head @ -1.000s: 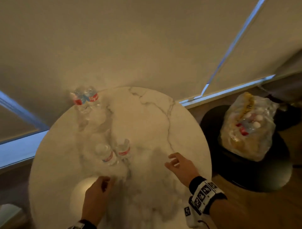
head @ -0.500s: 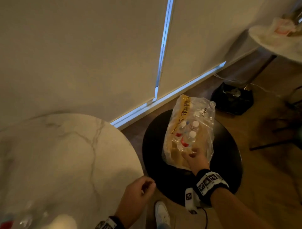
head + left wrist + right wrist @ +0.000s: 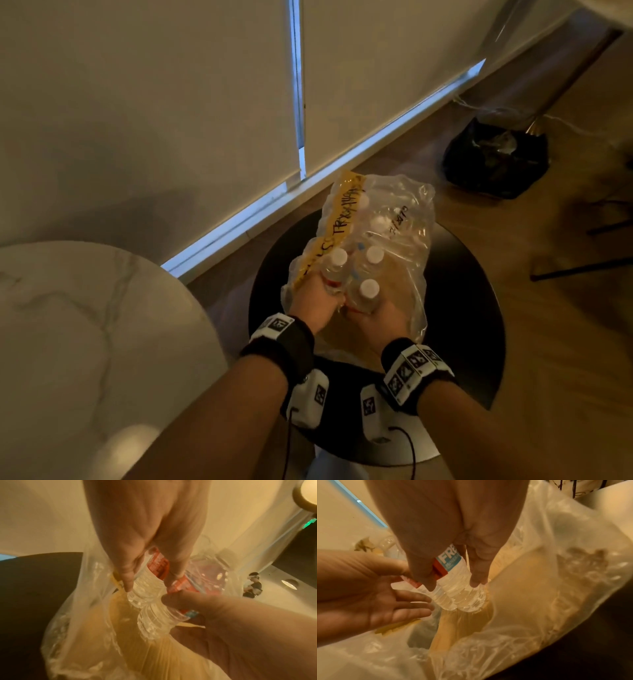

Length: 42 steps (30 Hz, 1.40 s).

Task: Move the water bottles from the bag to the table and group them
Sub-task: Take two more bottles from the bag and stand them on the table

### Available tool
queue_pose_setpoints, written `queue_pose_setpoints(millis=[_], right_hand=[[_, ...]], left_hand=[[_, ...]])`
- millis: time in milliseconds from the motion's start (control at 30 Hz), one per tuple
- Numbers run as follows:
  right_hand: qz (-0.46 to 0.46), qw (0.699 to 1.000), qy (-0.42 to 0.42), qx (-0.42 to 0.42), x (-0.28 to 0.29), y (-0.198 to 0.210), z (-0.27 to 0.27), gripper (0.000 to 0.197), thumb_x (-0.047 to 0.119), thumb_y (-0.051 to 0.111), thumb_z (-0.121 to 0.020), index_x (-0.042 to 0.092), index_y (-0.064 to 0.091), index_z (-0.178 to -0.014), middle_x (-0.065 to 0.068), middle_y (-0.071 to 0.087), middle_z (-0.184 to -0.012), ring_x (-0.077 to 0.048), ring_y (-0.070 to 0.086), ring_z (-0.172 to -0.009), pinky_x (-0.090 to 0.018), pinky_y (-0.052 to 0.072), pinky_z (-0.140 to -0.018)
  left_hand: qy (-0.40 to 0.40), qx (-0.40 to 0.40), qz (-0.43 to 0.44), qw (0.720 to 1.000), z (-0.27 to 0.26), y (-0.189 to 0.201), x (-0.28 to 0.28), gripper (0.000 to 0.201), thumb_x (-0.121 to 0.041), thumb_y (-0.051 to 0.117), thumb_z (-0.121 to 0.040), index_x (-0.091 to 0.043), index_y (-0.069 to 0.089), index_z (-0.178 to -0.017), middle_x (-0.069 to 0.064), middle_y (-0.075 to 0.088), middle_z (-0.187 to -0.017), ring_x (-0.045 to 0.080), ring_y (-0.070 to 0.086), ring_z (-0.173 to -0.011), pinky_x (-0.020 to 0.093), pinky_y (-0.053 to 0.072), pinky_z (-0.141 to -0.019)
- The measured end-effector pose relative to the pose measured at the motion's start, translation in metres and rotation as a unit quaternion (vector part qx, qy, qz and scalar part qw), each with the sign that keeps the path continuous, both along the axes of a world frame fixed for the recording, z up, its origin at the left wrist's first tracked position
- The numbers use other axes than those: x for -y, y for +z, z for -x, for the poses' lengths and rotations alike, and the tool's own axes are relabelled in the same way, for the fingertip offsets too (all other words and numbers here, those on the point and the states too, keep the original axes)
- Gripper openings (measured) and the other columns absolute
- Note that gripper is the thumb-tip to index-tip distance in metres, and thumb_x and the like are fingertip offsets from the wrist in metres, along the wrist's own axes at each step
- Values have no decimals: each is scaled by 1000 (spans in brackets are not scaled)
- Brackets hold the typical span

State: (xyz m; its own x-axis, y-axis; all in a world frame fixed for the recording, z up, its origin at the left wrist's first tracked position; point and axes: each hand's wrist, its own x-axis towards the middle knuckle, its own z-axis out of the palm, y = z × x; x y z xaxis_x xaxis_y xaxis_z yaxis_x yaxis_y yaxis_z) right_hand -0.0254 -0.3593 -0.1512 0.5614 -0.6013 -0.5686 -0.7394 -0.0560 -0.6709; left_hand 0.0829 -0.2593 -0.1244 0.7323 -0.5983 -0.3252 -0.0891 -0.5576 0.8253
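the bag (image 3: 404,219) is clear with a yellow stripe that has black writing, the water bottles (image 3: 368,291) are clear with white caps and red and blue labels, the near left table (image 3: 85,325) is white marble with grey veins, and the stool (image 3: 462,308) is black.

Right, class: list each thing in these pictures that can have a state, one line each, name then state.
Left hand: grip round a bottle.
Right hand: grip round another bottle.
Left bottle: capped, upright, held.
Right bottle: capped, upright, held.
Third bottle: capped, upright in the bag, not held.
Plastic bag: open, on the black stool.
Marble table: no bottles on the part shown.
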Motion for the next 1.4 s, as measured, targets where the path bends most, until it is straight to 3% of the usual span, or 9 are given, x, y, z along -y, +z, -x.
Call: queue_pose_setpoints(millis=[167,300,367,533,733,967,1133,1300,1400], right_hand=[[-11,999,8,34,11,7,16,52,38,81,-71,25,65,-118,0,70,-112,-23,64,-105,-44,51,-97],[-8,995,16,98,11,41,31,62,16,81,-77,20,54,-132,3,64,-124,-15,58,-114,-24,42,-90],[10,993,32,110,7,65,41,63,16,82,-77,23,51,-132,8,61,-120,-10,55,-109,-24,40,-91],[52,983,97,145,-37,122,61,56,28,83,-76,31,55,-124,11,62,-118,-6,56,-109,-31,43,-100],[10,953,224,201,-153,162,79,49,31,84,-75,25,62,-119,5,72,-114,-11,66,-110,-46,51,-100],[-39,941,289,171,-358,156,107,49,35,90,-64,31,64,-106,27,72,-98,10,66,-90,-7,48,-75],[-72,933,321,145,-495,126,101,50,40,90,-62,28,63,-102,10,75,-95,-3,69,-88,-19,51,-76],[-68,934,318,148,-583,119,62,53,33,88,-67,26,59,-111,8,70,-103,-13,66,-95,-13,45,-70],[-55,938,310,144,-609,119,38,54,27,87,-70,22,58,-115,6,66,-104,-14,62,-95,-21,44,-78]], left_hand=[[10,-44,23,999,-4,6,2,66,-5,84,-75,-21,53,-131,-9,54,-123,14,52,-120,26,36,-102],[-61,-27,16,998,9,16,-12,74,-26,86,-72,-24,47,-135,-4,55,-140,20,50,-133,44,38,-116],[-70,-16,37,997,19,28,-26,75,-39,83,-71,-29,47,-137,-5,58,-140,16,53,-132,46,41,-114],[-24,-4,141,990,58,84,-92,64,-43,82,-79,-34,52,-135,-15,67,-128,-2,62,-118,27,50,-104],[95,12,167,981,115,121,-230,47,-40,81,-81,-24,55,-117,-8,72,-106,-1,69,-98,24,57,-88],[248,-15,144,958,187,119,-447,44,-28,86,-77,-26,62,-114,-10,77,-102,0,72,-95,18,57,-83],[347,18,68,935,209,103,-580,52,-36,89,-71,-34,60,-114,-13,74,-104,-6,68,-95,17,55,-82],[396,31,65,915,179,93,-656,57,-35,90,-70,-33,59,-119,-10,72,-113,1,68,-102,31,57,-90],[402,39,58,913,154,89,-672,56,-34,89,-72,-30,58,-118,-11,71,-110,-10,66,-95,12,54,-78]])
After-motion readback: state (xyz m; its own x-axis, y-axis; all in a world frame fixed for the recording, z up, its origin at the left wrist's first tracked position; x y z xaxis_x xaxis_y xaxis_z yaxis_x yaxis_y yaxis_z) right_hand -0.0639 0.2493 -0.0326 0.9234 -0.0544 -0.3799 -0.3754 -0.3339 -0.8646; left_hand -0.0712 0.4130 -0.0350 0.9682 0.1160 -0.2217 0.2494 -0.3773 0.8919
